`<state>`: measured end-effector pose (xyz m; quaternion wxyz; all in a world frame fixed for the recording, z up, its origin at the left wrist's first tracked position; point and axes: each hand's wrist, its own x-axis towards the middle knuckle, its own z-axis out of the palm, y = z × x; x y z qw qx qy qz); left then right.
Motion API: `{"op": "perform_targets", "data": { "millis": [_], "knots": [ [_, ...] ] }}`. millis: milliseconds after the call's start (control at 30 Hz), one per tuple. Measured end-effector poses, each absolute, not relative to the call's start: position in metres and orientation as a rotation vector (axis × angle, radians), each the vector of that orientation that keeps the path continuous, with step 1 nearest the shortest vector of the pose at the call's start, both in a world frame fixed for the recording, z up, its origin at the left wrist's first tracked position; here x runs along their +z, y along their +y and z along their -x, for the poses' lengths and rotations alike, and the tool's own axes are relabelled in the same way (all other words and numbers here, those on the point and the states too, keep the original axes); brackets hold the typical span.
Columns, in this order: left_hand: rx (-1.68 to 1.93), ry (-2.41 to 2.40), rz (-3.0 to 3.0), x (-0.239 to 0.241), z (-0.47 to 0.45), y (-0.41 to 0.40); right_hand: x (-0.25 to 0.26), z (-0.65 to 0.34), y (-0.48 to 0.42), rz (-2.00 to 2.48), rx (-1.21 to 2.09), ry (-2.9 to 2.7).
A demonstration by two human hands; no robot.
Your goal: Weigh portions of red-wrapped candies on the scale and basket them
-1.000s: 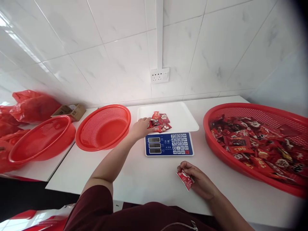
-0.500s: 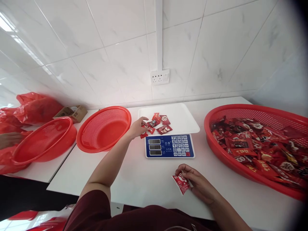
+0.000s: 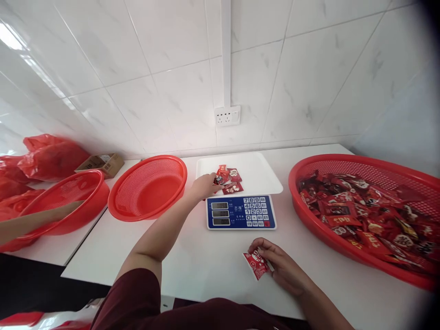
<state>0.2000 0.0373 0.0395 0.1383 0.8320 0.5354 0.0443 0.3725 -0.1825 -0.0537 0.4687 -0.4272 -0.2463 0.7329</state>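
My left hand [image 3: 205, 186] is at the near left part of the white scale pan [image 3: 261, 172]. Its thumb and fingers are closed about a small dark red snack packet [image 3: 219, 180]; part of the grip is hidden. Beside it lie several other red snack packets [image 3: 235, 174] in a loose pile. Over the table in front of the scale, my right hand [image 3: 277, 263] pinches a red-and-white snack packet [image 3: 257, 265] by its upper edge. The blue keypad panel [image 3: 240, 212] of the scale faces me.
On the right stands a large red basket [image 3: 299, 201] full of wrapped snacks. A red basket [image 3: 147, 192] with nothing in it is left of the scale. Farther left are another red basket [image 3: 99, 192], a cardboard box [image 3: 112, 167], red bags [image 3: 51, 156] and another person's arm [image 3: 44, 219].
My left hand has moved slightly right and closed over the packets on the pan. My right hand still holds its packet. The other person's arm has reached into the far left basket.
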Motion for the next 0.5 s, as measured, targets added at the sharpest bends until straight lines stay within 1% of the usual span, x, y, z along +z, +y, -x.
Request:
{"op": "perform_targets", "data": {
  "millis": [133, 233, 367, 500],
  "knots": [
    [0.159, 1.622, -2.381, 0.046, -0.199, 0.036, -0.052, -0.372, -0.182, 1.064, 1.796, -0.609],
    [0.251, 1.718, -2.366, 0.060, -0.179, 0.034, -0.052, -0.372, -0.182, 1.059, 1.796, -0.617],
    [0.452, 2.075, -2.295, 0.085, -0.124, 0.036, -0.050, -0.372, -0.182, 1.052, 1.803, -0.621],
    [0.412, 2.365, -2.238, 0.095, -0.081, 0.039, -0.049, -0.371, -0.182, 1.033, 1.832, -0.636]
  ]
}}
